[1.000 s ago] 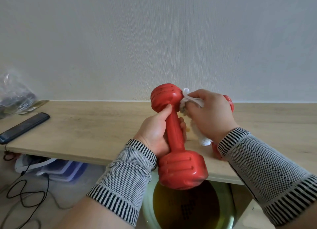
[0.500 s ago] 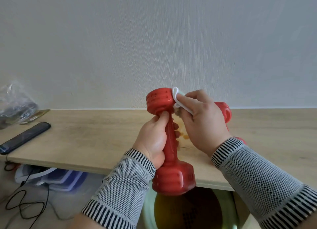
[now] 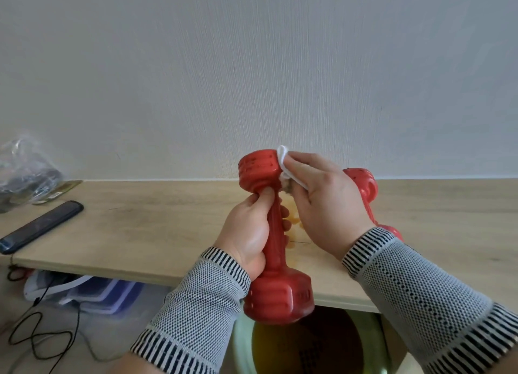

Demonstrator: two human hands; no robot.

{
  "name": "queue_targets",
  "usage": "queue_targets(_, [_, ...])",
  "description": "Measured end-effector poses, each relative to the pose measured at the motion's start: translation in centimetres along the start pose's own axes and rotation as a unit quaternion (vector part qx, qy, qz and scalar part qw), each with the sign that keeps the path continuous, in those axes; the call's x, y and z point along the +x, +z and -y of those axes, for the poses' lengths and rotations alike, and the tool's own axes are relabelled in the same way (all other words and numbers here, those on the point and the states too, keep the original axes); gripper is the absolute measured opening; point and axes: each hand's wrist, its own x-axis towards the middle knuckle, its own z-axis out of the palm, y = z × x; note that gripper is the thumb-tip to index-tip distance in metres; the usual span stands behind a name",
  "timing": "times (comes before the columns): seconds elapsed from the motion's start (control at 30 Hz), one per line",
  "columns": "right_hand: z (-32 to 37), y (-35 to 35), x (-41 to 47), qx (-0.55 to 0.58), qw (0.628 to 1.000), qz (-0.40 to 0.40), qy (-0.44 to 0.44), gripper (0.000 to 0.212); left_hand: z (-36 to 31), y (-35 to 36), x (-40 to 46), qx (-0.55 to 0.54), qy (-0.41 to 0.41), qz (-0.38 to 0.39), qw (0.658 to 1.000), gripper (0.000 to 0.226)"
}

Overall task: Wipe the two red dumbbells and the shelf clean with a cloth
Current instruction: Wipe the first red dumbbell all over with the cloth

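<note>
My left hand (image 3: pixel 249 230) grips the handle of a red dumbbell (image 3: pixel 276 295), held nearly upright above the front edge of the wooden shelf (image 3: pixel 157 230). My right hand (image 3: pixel 328 202) holds a white cloth (image 3: pixel 283 160) against the right side of the dumbbell's upper head. Most of the cloth is hidden under my fingers. The second red dumbbell (image 3: pixel 364 188) lies on the shelf behind my right hand, largely covered by it. A small yellowish stain (image 3: pixel 295 222) shows on the shelf between my hands.
A dark phone (image 3: pixel 42 228) lies on the shelf's left end, with a crumpled clear plastic bag (image 3: pixel 25 174) behind it. Under the shelf are plastic containers (image 3: pixel 92 292), black cables (image 3: pixel 36 334) and a round green basin (image 3: pixel 308 345). A plain wall stands behind.
The dumbbell has turned more upright and shifted slightly left. My right hand with the cloth has moved up to the upper head's side, uncovering more of the second dumbbell.
</note>
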Motion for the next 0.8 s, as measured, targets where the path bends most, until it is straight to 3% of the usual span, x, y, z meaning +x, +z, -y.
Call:
queue_targets(0.13, [-1.6,-0.5,0.3,-0.015,0.994,0.022,0.109,0.02,-0.2,-0.5,0.1,-0.016,0.008,0.0,1.0,0.026])
queue_targets(0.27, [-1.2,-1.7,1.8,0.16,0.966,-0.053,0.196,0.019,-0.2,-0.5,0.1,-0.026,-0.003,-0.001,1.0,0.026])
queue_targets(0.33, [-0.8,-2.1,1.9,0.173,0.968,-0.066,0.169,0.023,0.0,-0.4,0.1,-0.022,-0.011,0.003,1.0,0.025])
queue_targets(0.47, [0.6,-0.4,0.4,0.058,0.998,-0.016,0.016,0.035,0.1,-0.2,0.0,-0.018,-0.012,0.012,1.0,0.027])
queue_targets(0.6, [-0.4,0.0,0.1,0.021,0.999,-0.02,0.026,0.041,0.1,-0.4,0.1,-0.021,-0.01,0.006,1.0,0.027])
queue_targets(0.73, [0.6,0.2,0.1,-0.026,0.999,-0.011,-0.034,0.039,0.1,-0.2,0.2,-0.024,-0.013,0.014,1.0,0.028])
queue_targets(0.8, [-0.3,0.1,0.1,-0.027,1.0,-0.015,-0.003,0.04,0.3,-0.1,0.2,-0.024,-0.015,0.011,1.0,0.028])
